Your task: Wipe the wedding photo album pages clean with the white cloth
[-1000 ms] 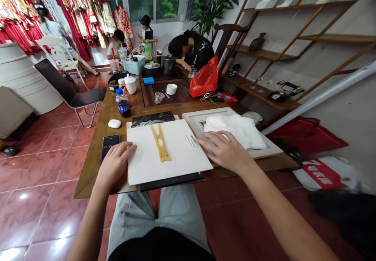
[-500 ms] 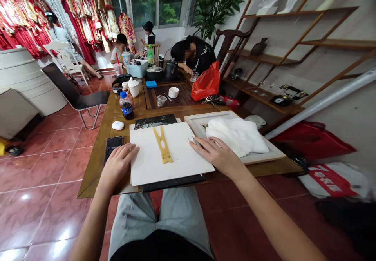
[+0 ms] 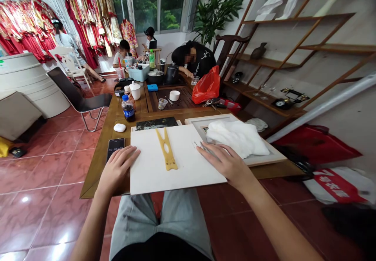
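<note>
A white board (image 3: 149,176) lies flat on the table in front of me, its near edge over my knees. On it rests a flat yellow two-pronged piece (image 3: 167,151) with an oval hole and a notched end. My left hand (image 3: 119,167) lies at the board's left edge, fingers stretched out, next to a phone (image 3: 116,144) running a timer. Across the right side of the board spreads my right hand (image 3: 227,163), its fingers extended beside small dark marks that I cannot make out. Neither hand touches the yellow piece.
White fluffy padding (image 3: 235,135) lies in a pale frame (image 3: 273,158) on the right. A cola bottle (image 3: 128,110), an earbud case (image 3: 119,127) and a white bowl (image 3: 174,95) stand beyond the board. A person (image 3: 195,59) bends over the table's far end, near a red bag (image 3: 207,86).
The board has slid toward me and slightly right with the yellow piece on it, covering the dark strip at its near edge. My right hand has shifted right with it.
</note>
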Motion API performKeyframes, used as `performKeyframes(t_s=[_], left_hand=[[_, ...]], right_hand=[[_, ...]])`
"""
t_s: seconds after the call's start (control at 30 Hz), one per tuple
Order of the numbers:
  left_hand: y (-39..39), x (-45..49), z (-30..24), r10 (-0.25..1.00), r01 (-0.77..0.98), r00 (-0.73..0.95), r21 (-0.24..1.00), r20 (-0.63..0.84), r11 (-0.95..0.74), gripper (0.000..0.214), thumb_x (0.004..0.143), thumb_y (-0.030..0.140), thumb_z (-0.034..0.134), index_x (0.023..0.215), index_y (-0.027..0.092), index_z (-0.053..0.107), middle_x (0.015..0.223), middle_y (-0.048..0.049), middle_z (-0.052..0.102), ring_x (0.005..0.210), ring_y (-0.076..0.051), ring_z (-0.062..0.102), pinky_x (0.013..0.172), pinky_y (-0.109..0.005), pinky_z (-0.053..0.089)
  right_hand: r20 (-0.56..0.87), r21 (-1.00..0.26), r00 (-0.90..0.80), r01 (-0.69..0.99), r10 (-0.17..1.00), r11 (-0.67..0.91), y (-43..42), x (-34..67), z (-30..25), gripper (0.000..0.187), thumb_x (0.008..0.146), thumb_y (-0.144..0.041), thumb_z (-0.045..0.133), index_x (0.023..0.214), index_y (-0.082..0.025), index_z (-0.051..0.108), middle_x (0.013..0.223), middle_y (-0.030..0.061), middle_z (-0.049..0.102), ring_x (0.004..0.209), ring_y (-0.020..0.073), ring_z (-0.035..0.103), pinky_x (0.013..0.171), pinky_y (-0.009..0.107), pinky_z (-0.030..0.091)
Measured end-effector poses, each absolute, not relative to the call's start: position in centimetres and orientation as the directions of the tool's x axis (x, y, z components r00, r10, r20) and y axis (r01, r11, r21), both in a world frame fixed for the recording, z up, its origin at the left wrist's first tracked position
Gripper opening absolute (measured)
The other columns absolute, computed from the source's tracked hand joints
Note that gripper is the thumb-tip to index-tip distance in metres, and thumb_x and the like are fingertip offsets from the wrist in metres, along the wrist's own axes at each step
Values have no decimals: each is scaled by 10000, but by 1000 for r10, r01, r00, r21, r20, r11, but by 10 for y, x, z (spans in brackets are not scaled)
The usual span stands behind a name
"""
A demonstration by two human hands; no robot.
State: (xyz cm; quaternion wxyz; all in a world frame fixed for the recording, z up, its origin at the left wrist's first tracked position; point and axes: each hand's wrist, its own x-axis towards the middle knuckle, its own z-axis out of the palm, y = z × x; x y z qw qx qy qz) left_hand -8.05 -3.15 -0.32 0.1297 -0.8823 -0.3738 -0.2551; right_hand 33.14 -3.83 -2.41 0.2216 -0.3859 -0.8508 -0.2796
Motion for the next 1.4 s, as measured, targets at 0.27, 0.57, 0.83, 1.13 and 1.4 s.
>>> performKeyframes(t_s=[0.27,0.57,0.83,1.13,1.4], left_hand=[[-34,-70,36,424,621,468,53,775,-782,397,1076,229,470,1460,274,560,1319,-97,701,1274,-247,631,1113,-453,497],[-37,-53,57,357,473,256,206,898,-856,289,1069,320,488,1295,230,645,1096,-93,729,1092,-239,669,980,-397,551],[-49,-52,64,582,486,126,462,803,-742,309,1027,263,574,1324,240,658,992,-51,675,896,-174,653,776,-247,535],[-47,-49,65,826,372,103,748,555,-549,367,1020,432,573,1273,202,706,1079,-86,717,994,-208,679,851,-280,557],[-25,-44,72,964,270,108,926,243,-264,453,912,554,655,1102,158,766,899,-39,737,775,-169,640,703,-244,517]], right_hand=[[745,-129,-392,709,539,693,-58,352,16,472,1057,-364,443,1521,-361,524,1369,77,679,1252,283,642,1012,454,528],[837,-510,47,427,545,747,-60,339,24,176,954,-422,661,1043,-332,783,973,31,760,993,260,736,938,450,597],[712,-690,157,335,685,641,-56,325,17,261,964,-440,657,1150,-276,737,1016,58,789,965,238,742,848,341,603],[367,-929,98,78,925,361,-47,320,19,452,901,-574,703,1226,-258,708,1171,65,766,967,221,733,801,313,601],[32,-995,48,-91,998,36,-12,314,35,506,718,-604,840,1049,-229,763,1024,67,803,943,266,750,730,342,616]])
